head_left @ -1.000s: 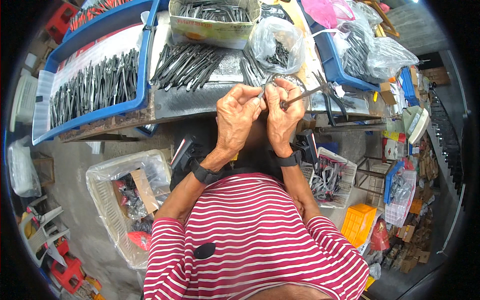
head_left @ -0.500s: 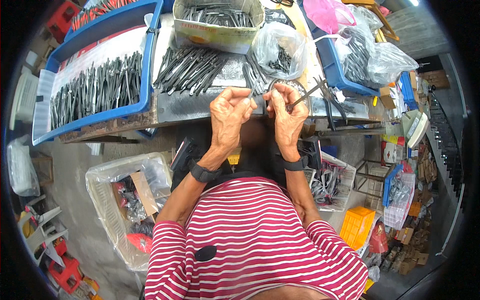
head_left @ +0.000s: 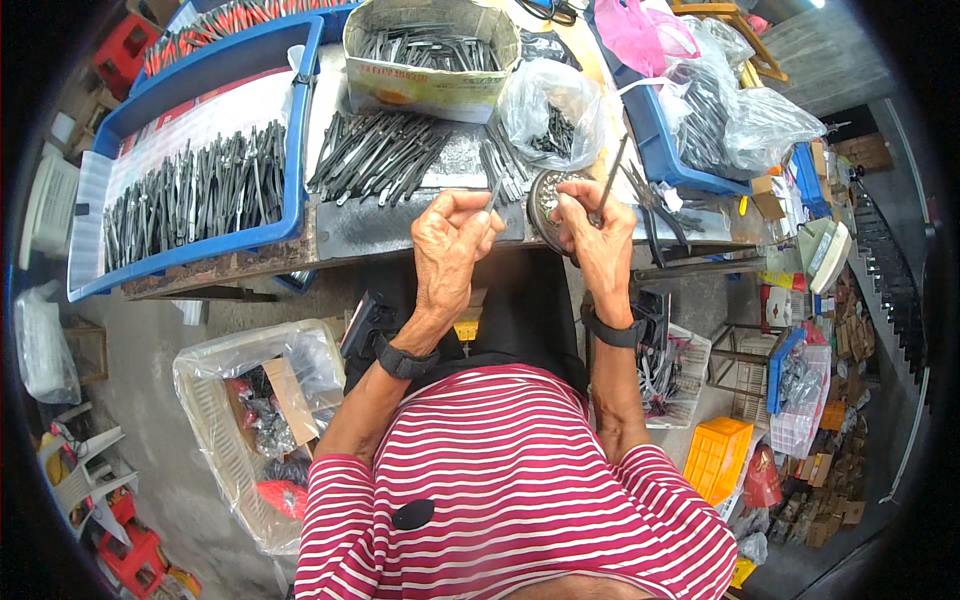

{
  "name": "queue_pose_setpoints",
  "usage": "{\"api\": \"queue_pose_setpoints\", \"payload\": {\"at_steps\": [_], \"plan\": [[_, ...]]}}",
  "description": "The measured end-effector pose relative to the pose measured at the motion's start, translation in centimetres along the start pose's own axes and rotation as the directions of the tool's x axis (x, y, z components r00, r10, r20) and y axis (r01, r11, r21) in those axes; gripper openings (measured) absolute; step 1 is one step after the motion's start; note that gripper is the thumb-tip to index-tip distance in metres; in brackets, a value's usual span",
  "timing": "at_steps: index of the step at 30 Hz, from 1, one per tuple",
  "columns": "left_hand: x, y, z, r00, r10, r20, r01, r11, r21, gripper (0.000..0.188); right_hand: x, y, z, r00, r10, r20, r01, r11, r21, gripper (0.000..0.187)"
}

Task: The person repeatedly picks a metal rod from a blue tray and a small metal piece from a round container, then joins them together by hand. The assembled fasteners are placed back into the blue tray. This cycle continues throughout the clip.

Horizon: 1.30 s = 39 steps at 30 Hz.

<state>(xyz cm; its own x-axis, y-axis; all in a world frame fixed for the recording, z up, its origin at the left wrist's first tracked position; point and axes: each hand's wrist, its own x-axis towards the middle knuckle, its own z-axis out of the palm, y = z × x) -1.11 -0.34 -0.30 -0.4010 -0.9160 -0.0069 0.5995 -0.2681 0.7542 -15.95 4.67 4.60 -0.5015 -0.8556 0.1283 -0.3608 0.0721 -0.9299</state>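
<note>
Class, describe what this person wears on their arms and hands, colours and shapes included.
Left hand and right hand are gloveless. Each wrist has a broad black band, with a dark boxy piece beside it. The forearms are bare up to pinkish-red sleeves with thin white stripes.

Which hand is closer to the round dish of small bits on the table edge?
The right. The right hand overlaps the right side of the round dish in this view; the left hand is apart, to its left.
</note>
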Motion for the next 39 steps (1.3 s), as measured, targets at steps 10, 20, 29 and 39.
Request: {"api": "queue_pose_setpoints", "payload": {"at_steps": [10, 20, 29, 39], "plan": [[-0.2, 0.4, -0.4, 0.999, 0.025, -0.024, -0.024, 0.999, 0.026, 0.015, 6.3, 0.1, 2.1, 0.946, -0.177, 0.271, 0.281, 0.867, -0.411, 0.021], [-0.2, 0.5, -0.8, 0.999, 0.006, -0.043, -0.005, 1.000, 0.030, 0.014, 8.0, 0.8, 2.4, 0.957, -0.171, 0.233, 0.243, 0.912, -0.330, 0.033], [-0.3, 0.4, -0.8, 1.000, 0.019, -0.022, -0.019, 1.000, 0.006, 0.015, 6.8, -0.7, 1.2, 0.955, -0.081, 0.287, 0.144, 0.967, -0.208, 0.037], [-0.4, -0.1, 0.2, 0.999, -0.022, 0.033, 0.022, 1.000, 0.018, 0.015, 0.9, 0.6, -4.9, 0.996, -0.059, 0.062, 0.079, 0.909, -0.409, 0.020]]}}
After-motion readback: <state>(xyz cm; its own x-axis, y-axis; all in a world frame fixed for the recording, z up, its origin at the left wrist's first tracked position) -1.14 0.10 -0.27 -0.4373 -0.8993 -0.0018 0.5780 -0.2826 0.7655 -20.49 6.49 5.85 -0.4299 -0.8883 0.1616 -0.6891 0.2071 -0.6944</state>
